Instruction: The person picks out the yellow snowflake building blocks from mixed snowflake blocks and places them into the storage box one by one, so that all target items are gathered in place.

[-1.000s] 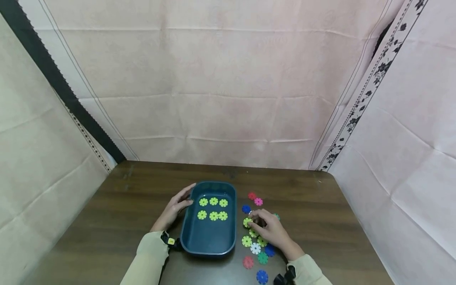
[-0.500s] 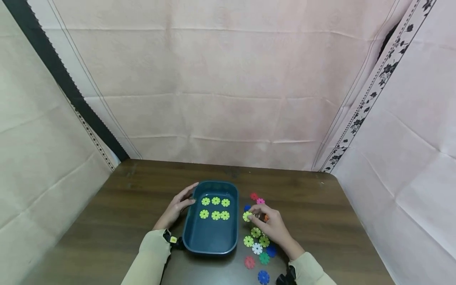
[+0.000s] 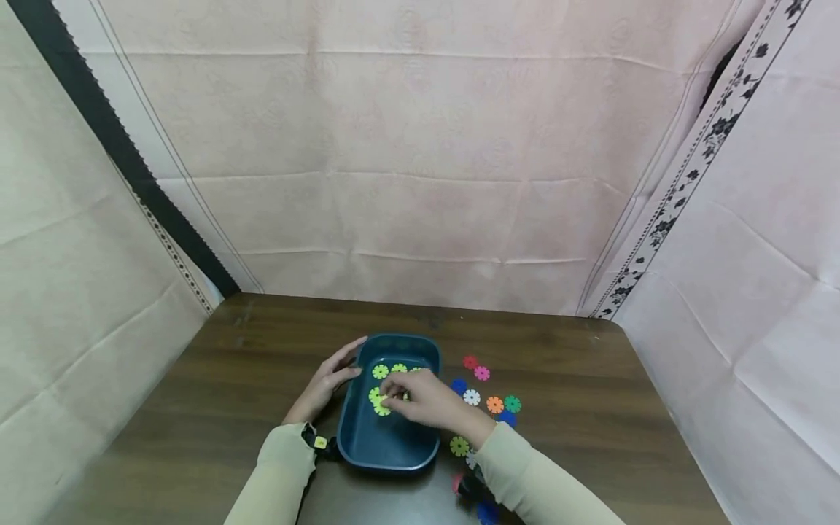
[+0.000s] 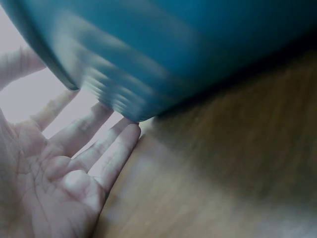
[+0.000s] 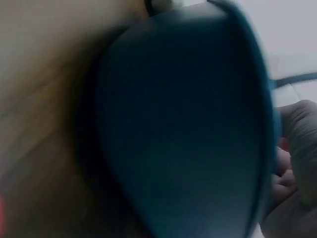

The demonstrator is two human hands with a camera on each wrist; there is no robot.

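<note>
In the head view, a dark blue tray stands on the table with yellow-green, flower-shaped discs lying inside it. My right hand is over the tray and pinches one yellow-green flower-shaped disc between thumb and fingertips, low near the left end of the nearer row. It covers part of the other discs. My left hand rests against the tray's left side. The left wrist view shows its fairly straight fingers touching the outer wall. In the right wrist view the tray wall hides the fingertips.
Right of the tray lie loose flower-shaped discs: red, pink, blue, white, orange, green and yellow-green. The right sleeve covers some nearer ones. Cloth walls surround the brown table.
My right hand has lifted a yellow-green disc from the loose pieces and carried it left into the tray. The left hand stays at the tray's side.
</note>
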